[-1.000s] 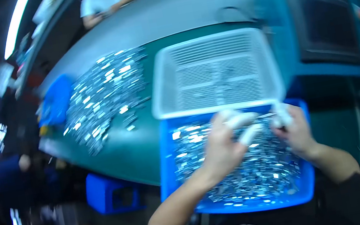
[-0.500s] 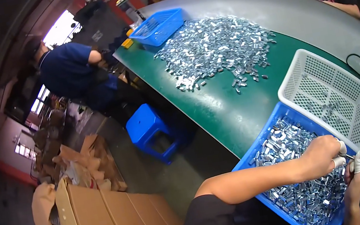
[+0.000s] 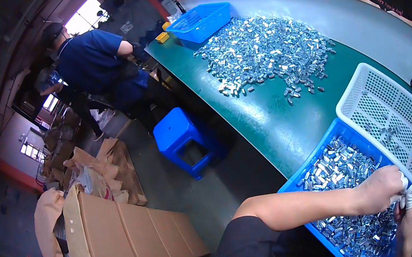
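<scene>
So left hand and right hand huddle over a rectangular blue plastic tub; fingers bunched, can't tell round what from here.

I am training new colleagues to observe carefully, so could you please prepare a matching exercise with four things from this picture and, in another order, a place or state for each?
1. white perforated basket
2. blue plastic stool
3. heap of small metal pieces
4. left hand

A. spread on the green tabletop
B. over the blue bin
C. with a few pieces inside
D. on the floor

Pairs: 1-C, 2-D, 3-A, 4-B
</scene>
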Demonstrator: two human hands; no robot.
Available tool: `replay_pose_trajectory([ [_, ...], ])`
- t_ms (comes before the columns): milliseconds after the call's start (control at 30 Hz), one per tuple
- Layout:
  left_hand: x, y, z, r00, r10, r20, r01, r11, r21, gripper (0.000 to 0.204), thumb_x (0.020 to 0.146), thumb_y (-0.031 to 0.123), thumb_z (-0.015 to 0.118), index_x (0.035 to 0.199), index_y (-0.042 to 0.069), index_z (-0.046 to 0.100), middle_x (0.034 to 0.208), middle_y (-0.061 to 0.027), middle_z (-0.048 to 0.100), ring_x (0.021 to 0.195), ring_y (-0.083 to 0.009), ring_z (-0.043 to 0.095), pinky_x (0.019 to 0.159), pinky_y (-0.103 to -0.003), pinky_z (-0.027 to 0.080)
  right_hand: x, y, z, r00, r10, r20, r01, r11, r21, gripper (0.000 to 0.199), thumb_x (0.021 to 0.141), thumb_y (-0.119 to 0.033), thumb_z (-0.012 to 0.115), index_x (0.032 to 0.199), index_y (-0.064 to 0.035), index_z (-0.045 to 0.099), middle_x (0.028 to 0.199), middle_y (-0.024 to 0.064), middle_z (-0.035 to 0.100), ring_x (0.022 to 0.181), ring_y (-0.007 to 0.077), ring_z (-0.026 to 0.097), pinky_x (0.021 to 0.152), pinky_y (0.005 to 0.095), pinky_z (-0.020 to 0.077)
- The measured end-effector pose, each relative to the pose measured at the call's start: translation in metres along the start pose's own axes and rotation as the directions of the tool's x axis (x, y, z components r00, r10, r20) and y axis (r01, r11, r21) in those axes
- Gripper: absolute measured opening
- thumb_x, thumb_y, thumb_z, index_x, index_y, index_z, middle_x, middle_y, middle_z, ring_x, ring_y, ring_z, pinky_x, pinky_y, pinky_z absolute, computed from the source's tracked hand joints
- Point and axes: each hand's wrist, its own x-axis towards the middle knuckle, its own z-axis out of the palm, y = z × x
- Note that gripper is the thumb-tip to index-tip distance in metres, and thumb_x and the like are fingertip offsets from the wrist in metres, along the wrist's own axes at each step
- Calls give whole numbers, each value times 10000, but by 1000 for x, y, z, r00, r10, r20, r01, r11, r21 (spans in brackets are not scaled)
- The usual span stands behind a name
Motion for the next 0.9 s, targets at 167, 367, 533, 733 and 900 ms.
replay_pose_trajectory([
  [167,2,0,-1,999,-31,44,29,998,57,116,713,107,628,750,35,545,740,-87,529,754,-277,525,667,-377,426,1,-3,0,993,117,-6,-116,986,118,287,956,-340,331,900,-105,487,504,-31,419,370,37,344,331,163,244],
  [367,3,5,-12,873,-462,157,462,886,40,367,859,313,552,671,-2,563,643,-173,573,641,-354,571,568,-440,430,0,-2,3,999,0,54,-9,986,167,314,969,-353,332,877,-86,471,498,-41,386,364,30,321,326,168,222],
  [533,-2,9,-4,876,-469,112,480,869,-119,265,792,181,607,636,-29,575,614,-211,565,608,-375,570,544,-458,419,-5,-11,14,1000,-11,0,11,999,46,346,972,-364,358,798,-87,470,508,-48,384,366,17,301,330,170,210],
  [733,13,4,1,975,-212,68,222,927,-301,99,710,108,640,774,35,658,729,-136,605,724,-318,579,658,-402,449,-13,-9,-23,971,189,-143,-187,982,30,241,935,-306,475,979,-94,579,770,-38,520,562,5,446,408,151,253],
  [900,2,2,-29,937,-335,98,344,935,-87,226,716,115,708,935,62,689,698,-72,610,610,-170,560,566,-298,433,4,-46,45,842,374,388,-460,874,156,364,955,-357,385,864,-46,550,571,3,465,416,56,362,370,210,257],
])
